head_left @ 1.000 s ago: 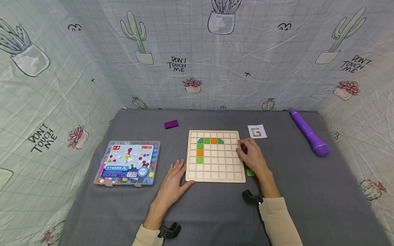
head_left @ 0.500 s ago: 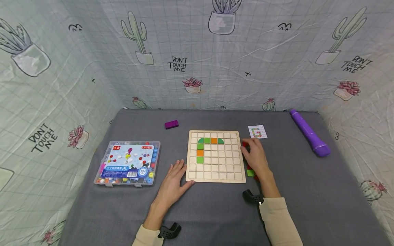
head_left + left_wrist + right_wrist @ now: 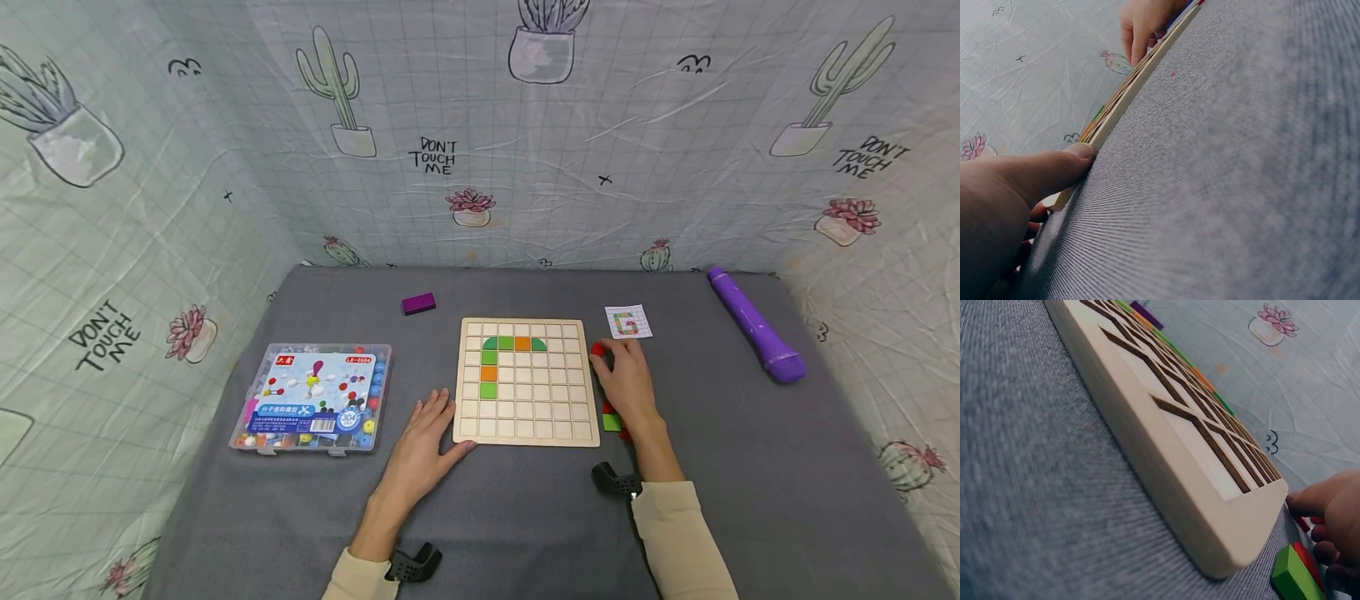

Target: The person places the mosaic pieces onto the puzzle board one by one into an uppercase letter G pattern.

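A light wooden grid board (image 3: 525,425) lies mid-table, with green and orange tiles forming a top row and left column. At its near-left corner rests my left hand (image 3: 422,458), fingers spread; in the left wrist view its thumb (image 3: 1079,152) touches the board's edge. My right hand (image 3: 628,379) is beside the board's right side, its thumb and index finger apart near a red tile (image 3: 597,348). More red tiles and a green tile (image 3: 611,422) show next to that hand, partly hidden beneath it. The right wrist view shows a green block (image 3: 1292,575) close to the fingers.
A small pattern card (image 3: 628,322) lies beyond my right hand. A purple microphone-shaped object (image 3: 753,327) is at far right. On the left is a clear plastic case (image 3: 310,398) of coloured pieces; a purple block (image 3: 418,304) sits behind the board.
My right hand has moved off the board's right edge, slightly rightward, revealing red tiles beside it. The left hand stays where it was, and the tiles on the board are unchanged.
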`<state>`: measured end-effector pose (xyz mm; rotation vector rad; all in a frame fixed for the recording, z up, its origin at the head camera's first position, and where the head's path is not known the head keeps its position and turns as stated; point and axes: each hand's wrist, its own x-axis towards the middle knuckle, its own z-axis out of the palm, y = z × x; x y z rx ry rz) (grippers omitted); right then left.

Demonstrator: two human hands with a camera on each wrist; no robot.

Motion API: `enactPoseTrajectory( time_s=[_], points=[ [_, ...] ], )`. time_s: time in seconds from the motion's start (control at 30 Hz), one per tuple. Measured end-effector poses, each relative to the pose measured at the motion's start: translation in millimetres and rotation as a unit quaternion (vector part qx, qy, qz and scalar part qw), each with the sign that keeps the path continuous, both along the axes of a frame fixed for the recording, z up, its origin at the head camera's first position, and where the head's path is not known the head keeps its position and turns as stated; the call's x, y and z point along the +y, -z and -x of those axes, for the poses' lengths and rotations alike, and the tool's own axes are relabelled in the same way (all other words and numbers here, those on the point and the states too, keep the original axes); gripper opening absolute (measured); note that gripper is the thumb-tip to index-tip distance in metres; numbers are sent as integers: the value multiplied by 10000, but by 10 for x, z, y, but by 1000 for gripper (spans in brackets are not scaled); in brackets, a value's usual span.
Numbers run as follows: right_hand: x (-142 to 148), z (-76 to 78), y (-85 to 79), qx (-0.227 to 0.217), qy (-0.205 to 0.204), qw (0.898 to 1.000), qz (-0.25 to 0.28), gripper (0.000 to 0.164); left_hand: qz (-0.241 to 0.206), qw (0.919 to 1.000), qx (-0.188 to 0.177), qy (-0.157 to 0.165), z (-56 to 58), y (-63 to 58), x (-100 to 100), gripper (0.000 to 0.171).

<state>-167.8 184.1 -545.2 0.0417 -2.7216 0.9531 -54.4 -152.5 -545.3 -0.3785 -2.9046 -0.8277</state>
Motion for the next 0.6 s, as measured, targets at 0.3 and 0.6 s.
enactPoseTrajectory(
  time_s=[0.3,0.6],
  points=[
    [-1,-8,-16,-45,33,10000,-69,35,-25,9999,-134,-23,5,6,-9,74],
    [10,-34,-48,-462,17,9989,28,30,-18,9999,-125,-2,-6,9,-13,74]
  ],
)
